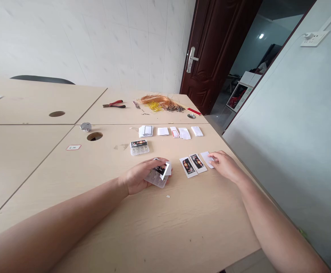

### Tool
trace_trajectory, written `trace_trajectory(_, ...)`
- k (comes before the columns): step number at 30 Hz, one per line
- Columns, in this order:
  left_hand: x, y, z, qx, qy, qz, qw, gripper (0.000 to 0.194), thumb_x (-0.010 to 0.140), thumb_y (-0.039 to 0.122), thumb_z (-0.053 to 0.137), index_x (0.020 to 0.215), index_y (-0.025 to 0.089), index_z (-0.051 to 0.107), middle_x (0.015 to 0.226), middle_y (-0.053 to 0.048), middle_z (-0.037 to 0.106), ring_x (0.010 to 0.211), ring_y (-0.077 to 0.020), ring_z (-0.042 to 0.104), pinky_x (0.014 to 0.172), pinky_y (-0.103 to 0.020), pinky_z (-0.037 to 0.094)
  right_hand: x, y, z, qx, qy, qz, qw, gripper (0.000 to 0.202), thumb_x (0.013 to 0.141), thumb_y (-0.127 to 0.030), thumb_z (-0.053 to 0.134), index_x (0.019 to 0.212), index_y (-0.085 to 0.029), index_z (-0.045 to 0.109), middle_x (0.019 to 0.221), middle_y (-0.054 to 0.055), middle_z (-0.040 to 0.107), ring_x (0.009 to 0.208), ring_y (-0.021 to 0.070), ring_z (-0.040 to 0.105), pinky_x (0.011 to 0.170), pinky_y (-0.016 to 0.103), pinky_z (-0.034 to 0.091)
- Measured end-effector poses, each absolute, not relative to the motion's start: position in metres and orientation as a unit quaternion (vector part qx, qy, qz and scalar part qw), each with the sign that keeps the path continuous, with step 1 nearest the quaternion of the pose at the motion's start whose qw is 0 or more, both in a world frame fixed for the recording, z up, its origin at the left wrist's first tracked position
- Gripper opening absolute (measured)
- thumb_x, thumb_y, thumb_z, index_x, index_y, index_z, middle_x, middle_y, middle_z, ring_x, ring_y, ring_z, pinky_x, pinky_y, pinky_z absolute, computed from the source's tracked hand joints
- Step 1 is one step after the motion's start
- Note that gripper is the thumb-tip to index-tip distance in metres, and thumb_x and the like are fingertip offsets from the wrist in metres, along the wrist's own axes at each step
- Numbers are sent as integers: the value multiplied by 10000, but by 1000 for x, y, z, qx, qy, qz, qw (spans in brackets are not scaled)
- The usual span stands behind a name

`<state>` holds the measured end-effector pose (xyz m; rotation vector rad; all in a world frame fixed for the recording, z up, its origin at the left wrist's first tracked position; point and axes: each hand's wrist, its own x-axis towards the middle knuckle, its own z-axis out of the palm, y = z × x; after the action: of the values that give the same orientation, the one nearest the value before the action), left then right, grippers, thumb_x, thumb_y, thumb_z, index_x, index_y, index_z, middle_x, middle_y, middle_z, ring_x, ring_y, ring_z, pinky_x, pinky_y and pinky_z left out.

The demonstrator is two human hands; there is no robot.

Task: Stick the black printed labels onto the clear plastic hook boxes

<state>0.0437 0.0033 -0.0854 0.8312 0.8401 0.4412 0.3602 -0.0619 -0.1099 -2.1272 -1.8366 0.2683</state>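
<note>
My left hand (142,174) is closed round a clear plastic case (157,180), with a black printed label and white paper (169,168) under its thumb. The fingers of my right hand (222,163) pinch the edge of a white card (206,160) lying on the table. Just left of that card are two white cards with black printed labels, a nearer one (188,167) and another (197,162). Beyond my left hand sits a second clear case (139,149) with a black label on its top.
Stacks of white cards (163,131) form a row behind. Farther back lie red-handled pliers (114,104) and a bundle of copper-coloured wire (160,100). A round hole (94,136) and a silvery object (85,127) are at left; a wall (296,144) borders the right.
</note>
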Motion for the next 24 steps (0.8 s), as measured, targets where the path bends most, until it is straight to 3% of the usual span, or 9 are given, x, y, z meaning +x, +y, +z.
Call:
trace_trajectory(8,45,3,-84,382,398,206,808,95,823,253,708,883,182,685,804,-61,741,697,-206,711,666,-296,567,327,-70,-99,-634,-747,104,169,236,977,-338,652,1167,-199,674,1321,96,630,1214,263,599,1025,505,512)
trace_trajectory(16,46,1,-80,379,393,206,812,70,844,232,686,875,171,671,786,-59,733,657,-189,695,646,-283,556,305,-79,-96,-563,-800,163,125,267,968,-343,666,1195,-202,666,1325,99,625,1165,253,624,975,479,547)
trace_trajectory(24,45,3,-83,384,387,200,814,107,816,263,726,863,172,694,804,-66,736,692,-204,703,683,-301,562,308,-70,-110,-583,-787,133,151,291,981,-361,646,1220,-196,651,1338,104,617,1184,263,617,994,499,534)
